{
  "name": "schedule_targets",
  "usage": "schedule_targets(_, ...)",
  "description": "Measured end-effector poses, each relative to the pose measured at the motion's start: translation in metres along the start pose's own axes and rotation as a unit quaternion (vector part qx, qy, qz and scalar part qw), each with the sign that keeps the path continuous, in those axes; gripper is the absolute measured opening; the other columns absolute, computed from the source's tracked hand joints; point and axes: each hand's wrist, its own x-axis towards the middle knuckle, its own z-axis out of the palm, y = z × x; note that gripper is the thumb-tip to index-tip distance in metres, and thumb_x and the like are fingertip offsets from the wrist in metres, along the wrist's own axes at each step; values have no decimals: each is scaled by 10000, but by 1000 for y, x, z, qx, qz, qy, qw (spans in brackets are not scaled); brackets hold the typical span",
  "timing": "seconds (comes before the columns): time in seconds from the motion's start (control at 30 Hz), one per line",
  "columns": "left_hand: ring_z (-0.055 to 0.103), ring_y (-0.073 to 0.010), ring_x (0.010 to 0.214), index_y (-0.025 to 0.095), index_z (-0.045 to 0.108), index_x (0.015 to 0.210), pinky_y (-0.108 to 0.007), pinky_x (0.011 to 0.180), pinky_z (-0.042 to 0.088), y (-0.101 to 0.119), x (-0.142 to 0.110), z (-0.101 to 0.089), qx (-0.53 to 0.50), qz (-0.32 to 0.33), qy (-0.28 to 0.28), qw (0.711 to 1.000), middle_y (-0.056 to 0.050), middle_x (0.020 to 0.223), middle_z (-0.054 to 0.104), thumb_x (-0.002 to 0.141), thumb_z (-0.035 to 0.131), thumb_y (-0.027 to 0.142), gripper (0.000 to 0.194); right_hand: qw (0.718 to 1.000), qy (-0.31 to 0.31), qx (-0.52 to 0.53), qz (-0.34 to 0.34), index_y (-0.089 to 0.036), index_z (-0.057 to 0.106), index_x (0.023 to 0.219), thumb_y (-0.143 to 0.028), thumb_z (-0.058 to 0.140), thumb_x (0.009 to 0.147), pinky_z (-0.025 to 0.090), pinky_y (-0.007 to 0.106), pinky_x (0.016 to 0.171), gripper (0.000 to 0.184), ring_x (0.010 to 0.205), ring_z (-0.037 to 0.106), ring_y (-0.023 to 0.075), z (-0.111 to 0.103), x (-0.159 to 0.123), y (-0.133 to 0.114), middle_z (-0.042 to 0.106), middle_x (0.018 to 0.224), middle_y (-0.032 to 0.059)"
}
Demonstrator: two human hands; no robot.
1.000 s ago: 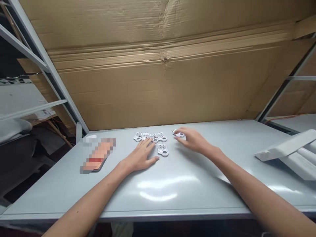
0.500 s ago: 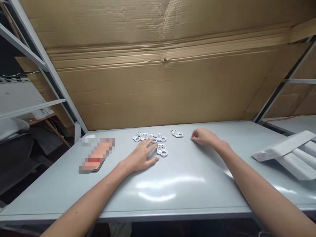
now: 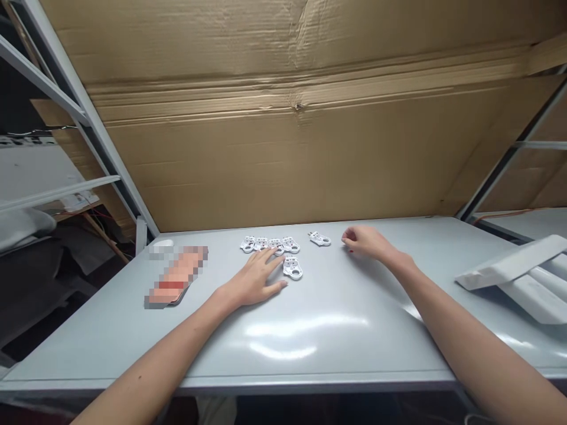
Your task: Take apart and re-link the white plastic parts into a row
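Note:
Several small white plastic parts with holes lie on the grey table [image 3: 310, 330]. A row of them [image 3: 269, 244] sits at the far middle, one part [image 3: 293, 268] lies just below the row, and a single part [image 3: 319, 239] lies apart to the right. My left hand [image 3: 254, 277] rests flat on the table with fingers spread, fingertips touching the row. My right hand [image 3: 367, 242] hovers to the right of the single part, fingers curled loosely, with nothing visible in them.
A blurred flat object [image 3: 177, 276] lies at the left of the table, with a small white thing [image 3: 163, 242] behind it. White angled pieces [image 3: 514, 271] lie at the right edge. A cardboard wall [image 3: 287, 130] stands behind the table, with metal shelf frames on both sides.
My right hand let go of the single white part and drew away to the right. The left hand has stayed flat by the row.

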Motion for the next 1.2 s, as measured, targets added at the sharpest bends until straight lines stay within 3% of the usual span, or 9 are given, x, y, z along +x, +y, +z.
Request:
schedule_targets(0.1,245,-352,1478,175,461,1449,-530,1184,262,0,0,0,1,-3,-4,1000,-159,1583,322,968,485,483,571,999,36,26,-18,-220,615,751,-219,510,798,389,284,578,115,661,586,187,0,0,-4,665,713,29)
schedule_targets(0.2,239,-344,1480,163,445,1463,-522,1187,255,1,1,-1,11,0,-10,1000,-168,1586,311,978,465,489,585,991,81,96,-48,-210,647,843,-262,526,826,438,289,635,133,729,631,190,4,-1,-13,713,846,46)
schedule_targets(0.27,234,-348,1481,151,441,1467,-523,1187,252,2,1,-1,17,0,-12,1000,-179,1585,307,980,464,486,592,977,79,180,-79,-196,667,882,-316,542,846,475,299,711,177,819,654,201,9,-3,-23,725,917,62)
schedule_targets(0.33,233,-357,1480,151,444,1467,-532,1184,255,2,1,-1,17,-1,-11,1000,-182,1583,310,977,473,479,591,953,25,278,-116,-180,680,847,-401,543,871,499,314,774,261,846,661,207,15,-7,-35,717,855,66)
schedule_targets(0.5,242,-364,1476,171,450,1461,-546,1180,261,0,0,1,8,2,0,1000,-173,1583,314,970,486,490,587,898,-71,419,-114,-175,682,838,-485,621,846,551,369,870,317,846,672,204,34,-17,-57,705,815,67)
schedule_targets(0.73,267,-372,1464,158,463,1448,-548,1170,278,0,0,2,15,3,0,1000,-190,1566,340,975,484,481,573,831,-182,526,-14,-168,670,964,-354,606,907,562,390,941,205,973,702,238,45,-15,-54,725,1053,151)
schedule_targets(0.97,280,-375,1458,152,455,1451,-553,1155,298,2,0,-1,23,7,-1,1000,-198,1559,347,977,491,461,566,821,-183,540,-20,-179,707,997,-248,754,819,561,300,910,197,1029,677,210,48,-12,-51,697,1141,119)
schedule_targets(1.2,270,-375,1462,163,454,1452,-549,1160,290,2,0,0,24,2,-3,1000,-187,1566,341,975,496,466,566,818,-182,545,-22,-180,746,992,-234,773,798,551,358,955,203,1032,671,227,46,-15,-54,696,1150,107)
